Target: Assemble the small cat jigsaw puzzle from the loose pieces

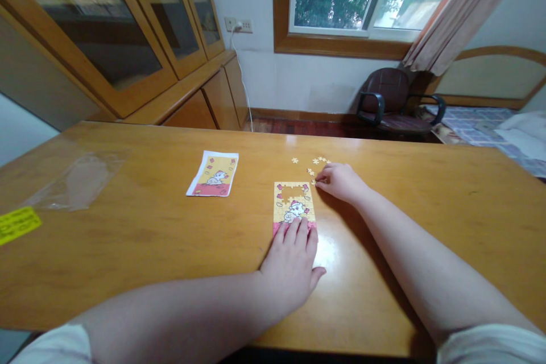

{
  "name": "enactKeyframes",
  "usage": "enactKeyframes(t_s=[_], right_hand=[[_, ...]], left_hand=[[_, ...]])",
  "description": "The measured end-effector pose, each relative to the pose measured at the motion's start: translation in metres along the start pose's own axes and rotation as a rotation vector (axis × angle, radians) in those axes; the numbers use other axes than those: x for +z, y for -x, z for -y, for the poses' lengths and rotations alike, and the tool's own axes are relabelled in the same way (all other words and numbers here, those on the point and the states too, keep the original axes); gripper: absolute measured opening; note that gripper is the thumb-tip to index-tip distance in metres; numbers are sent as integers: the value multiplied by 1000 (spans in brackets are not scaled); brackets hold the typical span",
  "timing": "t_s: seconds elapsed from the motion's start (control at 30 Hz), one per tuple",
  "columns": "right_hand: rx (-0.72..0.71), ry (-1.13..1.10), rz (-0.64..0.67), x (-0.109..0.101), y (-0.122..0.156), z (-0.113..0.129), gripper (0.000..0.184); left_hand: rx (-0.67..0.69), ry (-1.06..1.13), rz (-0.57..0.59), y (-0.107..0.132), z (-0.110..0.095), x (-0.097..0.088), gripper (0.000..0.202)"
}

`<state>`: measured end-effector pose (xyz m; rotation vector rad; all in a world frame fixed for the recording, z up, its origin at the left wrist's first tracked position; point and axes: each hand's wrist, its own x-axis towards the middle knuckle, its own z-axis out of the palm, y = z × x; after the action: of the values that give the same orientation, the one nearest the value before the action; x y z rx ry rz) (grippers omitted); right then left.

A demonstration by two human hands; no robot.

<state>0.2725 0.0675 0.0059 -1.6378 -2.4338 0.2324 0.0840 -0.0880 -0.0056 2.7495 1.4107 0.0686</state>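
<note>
A small jigsaw puzzle (pixel 294 210) with a white cartoon animal on yellow and pink lies on the table, with a gap in its upper part where bare wood shows. My left hand (pixel 292 259) rests flat on its lower pink edge, fingers spread, covering the bottom. Just right of the puzzle's upper corner, my right hand (pixel 336 182) is closed in a pinch, its fingertips at a loose puzzle piece (pixel 314 182). Several other yellow pieces (pixel 315 161) lie scattered beyond that hand, some partly behind it.
Left of the puzzle lies a printed picture sheet (pixel 215 175) with the same design. A clear plastic bag (pixel 81 182) and a yellow label (pixel 19 224) are at the far left of the wooden table (pixel 162 244). An office chair (pixel 390 96) stands beyond the table.
</note>
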Motion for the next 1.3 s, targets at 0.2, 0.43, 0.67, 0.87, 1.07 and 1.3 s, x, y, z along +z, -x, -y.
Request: enactKeyframes(t_s=[0.2,0.43,0.67,0.87,1.07,1.3], right_hand=[[-55,52,-21,-1,2,3,19],[-148,42,-58,-7,6,14,18],[-288,-53,2,-1,15,47,17],[-262,-76,17,14,16,62,17],[-243,-95,38,20,16,67,19],[-329,-105,20,13,18,57,26]], left_hand=[[4,1,-20,0,0,1,68],[3,7,-32,1,0,4,67],[-4,0,-48,0,-1,4,68],[-6,-13,-42,0,0,5,66],[-9,-21,-45,0,-1,5,66],[-10,-19,-31,0,0,4,66]])
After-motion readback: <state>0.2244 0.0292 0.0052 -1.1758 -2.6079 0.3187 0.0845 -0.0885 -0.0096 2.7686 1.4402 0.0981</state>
